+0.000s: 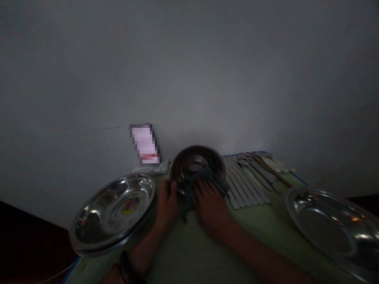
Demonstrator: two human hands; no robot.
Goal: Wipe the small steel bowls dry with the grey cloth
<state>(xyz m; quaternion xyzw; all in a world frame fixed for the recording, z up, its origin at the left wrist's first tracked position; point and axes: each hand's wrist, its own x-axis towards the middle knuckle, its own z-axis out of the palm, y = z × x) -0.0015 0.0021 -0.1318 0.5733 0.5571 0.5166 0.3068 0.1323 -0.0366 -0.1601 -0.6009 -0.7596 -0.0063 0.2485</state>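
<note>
A round, deep metal bowl stands near the wall, its hollow facing me. My left hand is at the bowl's near left rim, thumb and fingers closing on the edge; part of the grip is hidden. My right hand holds a dark grey cloth against the bowl's near right side, its fingers stretched over the fabric. A loose end of the cloth hangs below the rim between my hands.
At left are stacked shiny oval plates, the top one with a yellow-red sticker. A lit phone leans on the wall. Several metal utensils lie in a row on the green tabletop. Another oval dish is at right.
</note>
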